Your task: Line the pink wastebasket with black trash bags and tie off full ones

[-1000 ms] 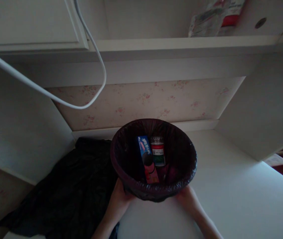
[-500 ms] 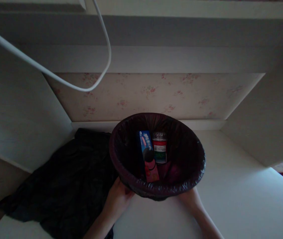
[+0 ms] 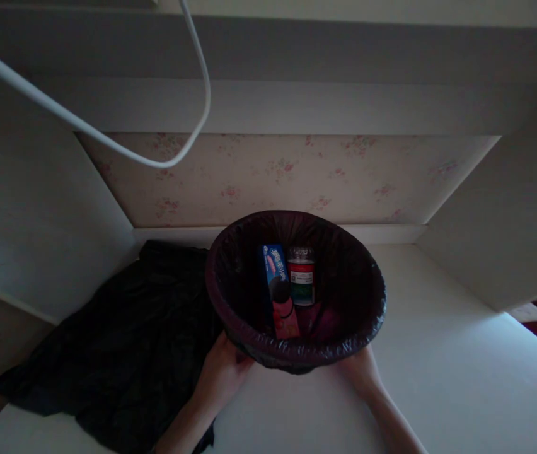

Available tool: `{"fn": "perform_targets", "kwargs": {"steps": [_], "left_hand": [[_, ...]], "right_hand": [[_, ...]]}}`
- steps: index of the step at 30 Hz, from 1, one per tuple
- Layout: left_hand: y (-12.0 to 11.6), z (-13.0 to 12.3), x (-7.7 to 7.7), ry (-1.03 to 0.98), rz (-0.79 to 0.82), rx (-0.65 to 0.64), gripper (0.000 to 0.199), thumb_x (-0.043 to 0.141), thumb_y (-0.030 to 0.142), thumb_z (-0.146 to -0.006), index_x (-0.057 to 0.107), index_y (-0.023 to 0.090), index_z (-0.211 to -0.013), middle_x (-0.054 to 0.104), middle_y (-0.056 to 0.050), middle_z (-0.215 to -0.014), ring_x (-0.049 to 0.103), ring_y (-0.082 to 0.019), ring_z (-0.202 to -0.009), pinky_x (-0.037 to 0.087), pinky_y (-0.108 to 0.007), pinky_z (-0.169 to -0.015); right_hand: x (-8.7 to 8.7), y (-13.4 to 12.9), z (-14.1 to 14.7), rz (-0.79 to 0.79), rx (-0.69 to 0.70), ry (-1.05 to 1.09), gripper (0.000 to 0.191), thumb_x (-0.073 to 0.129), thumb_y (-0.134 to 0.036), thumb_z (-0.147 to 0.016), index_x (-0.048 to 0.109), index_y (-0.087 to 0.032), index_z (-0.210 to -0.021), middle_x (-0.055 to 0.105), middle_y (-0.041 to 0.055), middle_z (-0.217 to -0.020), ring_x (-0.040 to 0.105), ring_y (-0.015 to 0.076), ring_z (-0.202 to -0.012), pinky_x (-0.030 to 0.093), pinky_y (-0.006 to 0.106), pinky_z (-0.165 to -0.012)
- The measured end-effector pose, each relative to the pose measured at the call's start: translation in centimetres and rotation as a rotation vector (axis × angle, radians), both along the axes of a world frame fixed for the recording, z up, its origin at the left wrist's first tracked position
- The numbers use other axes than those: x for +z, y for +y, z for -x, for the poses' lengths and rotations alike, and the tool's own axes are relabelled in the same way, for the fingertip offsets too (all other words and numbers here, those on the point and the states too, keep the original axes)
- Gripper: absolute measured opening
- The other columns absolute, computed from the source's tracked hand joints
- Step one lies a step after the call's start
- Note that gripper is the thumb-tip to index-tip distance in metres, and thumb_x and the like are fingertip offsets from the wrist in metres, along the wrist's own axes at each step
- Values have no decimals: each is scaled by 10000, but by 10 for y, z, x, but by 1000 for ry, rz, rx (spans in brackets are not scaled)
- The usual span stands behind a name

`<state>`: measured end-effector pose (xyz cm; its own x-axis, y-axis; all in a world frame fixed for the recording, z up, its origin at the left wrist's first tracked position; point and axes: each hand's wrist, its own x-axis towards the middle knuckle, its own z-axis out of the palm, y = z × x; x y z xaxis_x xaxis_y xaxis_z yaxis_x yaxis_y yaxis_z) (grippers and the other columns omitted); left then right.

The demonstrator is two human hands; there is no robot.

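Note:
A round trash bin [image 3: 292, 350] lined with a dark purple plastic bag is in the middle, its mouth tilted toward me. My left hand [image 3: 227, 367] grips it from the lower left, and my right hand [image 3: 360, 373] supports it from the lower right. The fingers of both hands are mostly hidden beneath the bin. Inside lie a blue and pink snack box [image 3: 277, 287] and, beside it, a jar [image 3: 302, 277] with a red, white and green label.
A crumpled black plastic bag [image 3: 131, 340] is spread on the white surface [image 3: 443, 378] to the left. A white cable [image 3: 108, 144] hangs in a loop at the upper left. White panels stand on both sides, with flowered wallpaper [image 3: 278, 180] behind.
The view has shifted slightly, so the bin and its surroundings appear a little higher. Both hands keep the same hold, and the box and jar stay inside.

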<state>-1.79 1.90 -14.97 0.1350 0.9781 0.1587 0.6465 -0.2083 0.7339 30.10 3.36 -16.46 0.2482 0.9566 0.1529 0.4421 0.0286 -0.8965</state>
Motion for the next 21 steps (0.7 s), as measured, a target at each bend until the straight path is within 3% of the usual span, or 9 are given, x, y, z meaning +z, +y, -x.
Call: {"fn": "perform_targets", "kwargs": {"steps": [7,12,21], "left_hand": [[0,0,0,29,19,27,254,686,189,-823,803,198,-1048,788,-129,-1115,758,-321,-1016,623,-433,-892],[-1,-1,2,27,6,43,298,710,165,-813,796,226,-1091,777,-104,-1159,745,-309,-1051,610,-424,-934],[0,-2,0,34,-4,49,281,701,165,-813,800,202,-1074,785,-119,-1130,759,-320,-1037,622,-435,-903]], "right_hand": [[7,0,3,-1,41,-15,241,647,-411,-771,769,-203,-788,743,55,-651,742,326,-929,613,351,-775],[9,-1,5,6,70,-24,239,598,-372,-770,753,-200,-712,751,73,-653,743,308,-829,613,341,-710],[9,0,4,-2,74,-17,164,657,-339,-732,767,-218,-731,760,59,-660,742,306,-830,617,334,-716]]}}
